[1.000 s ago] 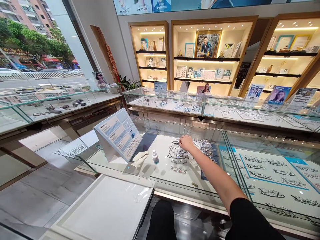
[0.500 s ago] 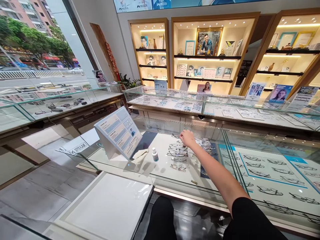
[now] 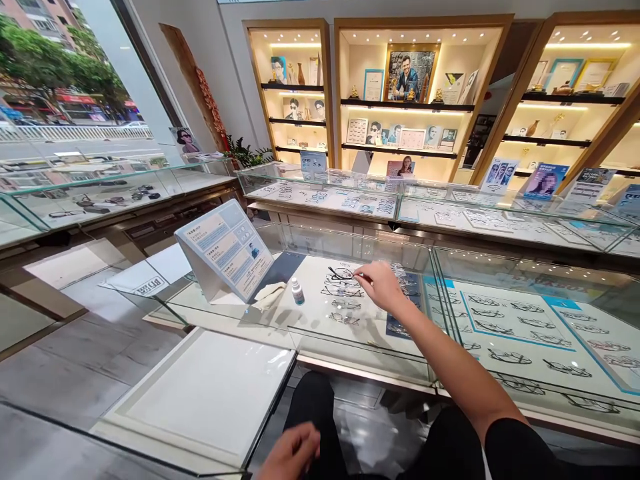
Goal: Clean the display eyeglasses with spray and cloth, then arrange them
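My right hand (image 3: 380, 285) is stretched over the glass display case, its fingers pinched on the side of a pair of dark-framed glasses (image 3: 342, 274). More glasses (image 3: 345, 319) lie in a column below it. Low in the view is my left hand (image 3: 295, 450), near my knee, with its fingers curled together; whatever it may hold is too unclear to make out. A small white bottle (image 3: 297, 292) stands left of the glasses, beside a cream cloth (image 3: 270, 296). Behind the cloth leans a blue and white sign (image 3: 225, 252).
A white tray-like surface (image 3: 200, 400) lies at the lower left. To the right, another glass case (image 3: 530, 327) holds rows of glasses. Further back stand more glass counters (image 3: 325, 200) and lit wall shelves (image 3: 407, 110).
My right hand has drawn nearer and now grips the dark-framed glasses, which show clearly. My left hand has come into view at the bottom. The whole view has shifted slightly.
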The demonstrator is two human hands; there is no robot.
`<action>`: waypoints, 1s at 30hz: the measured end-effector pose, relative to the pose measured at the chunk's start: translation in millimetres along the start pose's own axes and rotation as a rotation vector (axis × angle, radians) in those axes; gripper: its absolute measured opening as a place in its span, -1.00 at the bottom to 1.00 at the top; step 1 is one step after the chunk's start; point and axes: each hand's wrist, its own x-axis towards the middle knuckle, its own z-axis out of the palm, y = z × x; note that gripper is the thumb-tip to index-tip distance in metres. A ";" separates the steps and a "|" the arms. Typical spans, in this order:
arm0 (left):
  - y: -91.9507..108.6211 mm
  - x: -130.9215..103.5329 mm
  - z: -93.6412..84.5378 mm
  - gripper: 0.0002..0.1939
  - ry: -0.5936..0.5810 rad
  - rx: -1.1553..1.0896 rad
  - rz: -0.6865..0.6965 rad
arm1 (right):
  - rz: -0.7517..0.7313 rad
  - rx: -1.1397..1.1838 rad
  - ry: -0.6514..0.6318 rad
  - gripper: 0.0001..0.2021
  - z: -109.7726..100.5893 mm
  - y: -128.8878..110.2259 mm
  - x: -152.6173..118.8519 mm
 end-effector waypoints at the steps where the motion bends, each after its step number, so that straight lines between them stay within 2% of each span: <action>1: 21.0 4.0 0.7 -0.39 0.004 -0.074 0.052 | -0.004 0.041 -0.003 -0.79 -6.8 -6.7 -9.6; 4: 96.6 27.3 -6.3 -0.45 0.171 -0.237 0.245 | -0.027 0.104 0.013 -0.80 -26.1 -23.7 -37.0; 6: 142.1 49.4 -12.4 -0.47 0.177 -0.456 0.288 | -0.076 0.108 0.019 -0.78 -38.7 -31.2 -54.1; 8: 175.8 69.5 -14.4 -0.50 0.045 -0.667 0.279 | -0.139 0.097 0.015 -0.75 -51.7 -34.7 -70.3; 11: 205.6 86.5 -8.5 -0.51 -0.172 -0.722 0.259 | -0.217 0.038 0.012 -0.72 -71.4 -33.3 -92.1; 14: 219.2 92.2 1.7 -0.52 -0.328 -0.644 0.283 | -0.244 -0.014 0.002 -0.70 -89.0 -28.2 -110.2; 16: 223.9 95.8 8.2 -0.55 -0.392 -0.593 0.295 | -0.235 -0.018 -0.015 -0.69 -97.7 -25.8 -119.3; 21: 230.7 108.3 18.7 -0.54 -0.437 -0.527 0.307 | -0.224 -0.001 -0.035 -0.71 -107.4 -24.8 -131.3; 24: 233.9 111.7 20.0 -0.53 -0.426 -0.440 0.347 | -0.231 -0.013 -0.058 -0.71 -109.4 -25.7 -134.1; 27: 237.6 110.5 19.5 -0.56 -0.344 -0.403 0.410 | -0.188 0.066 -0.037 -0.72 -108.6 -27.5 -136.8; 30: 240.9 106.9 18.9 -0.60 -0.198 -0.403 0.456 | 0.061 0.275 0.125 -0.80 -101.0 -29.5 -139.9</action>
